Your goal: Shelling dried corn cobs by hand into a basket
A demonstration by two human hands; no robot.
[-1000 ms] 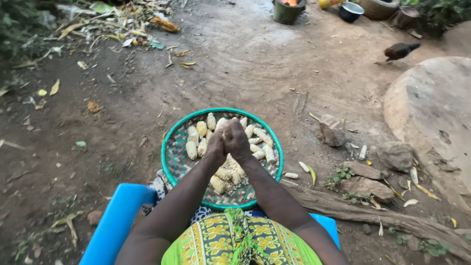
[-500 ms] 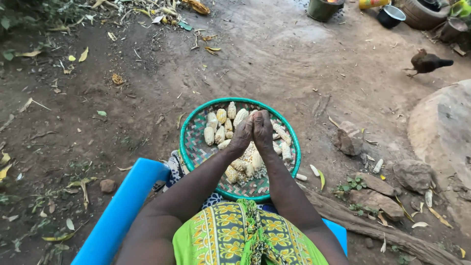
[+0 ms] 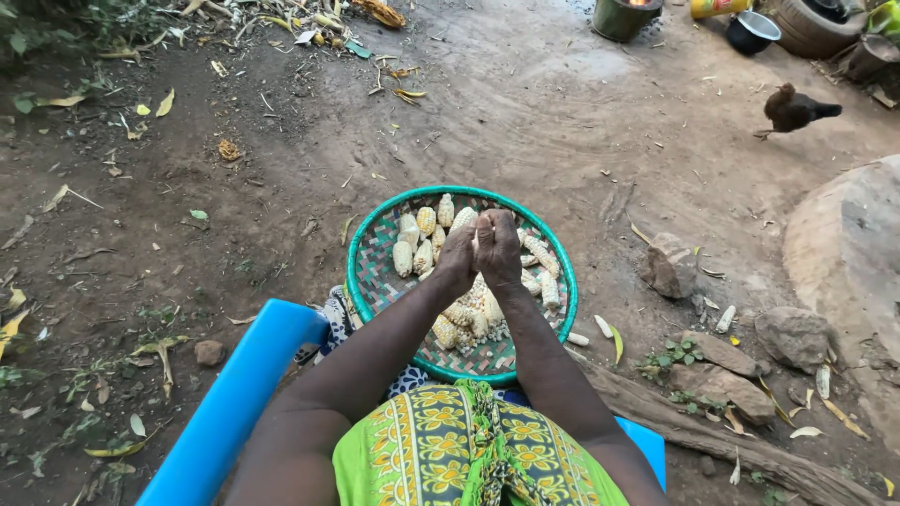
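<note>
Both our hands on one cob, over the basket

Low centre, our left hand [image 3: 457, 255] and right hand [image 3: 500, 245] stay pressed together, fingers clenched round a maize cob [image 3: 477, 225] above the green woven basket [image 3: 367, 281]; farther, upper right, the hen [image 3: 795, 109] has moved nearer

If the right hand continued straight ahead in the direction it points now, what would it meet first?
Probably the corn cobs at the far side of the woven basket, then its green rim; the right hand points forward over them, though its height above is unclear.
</note>
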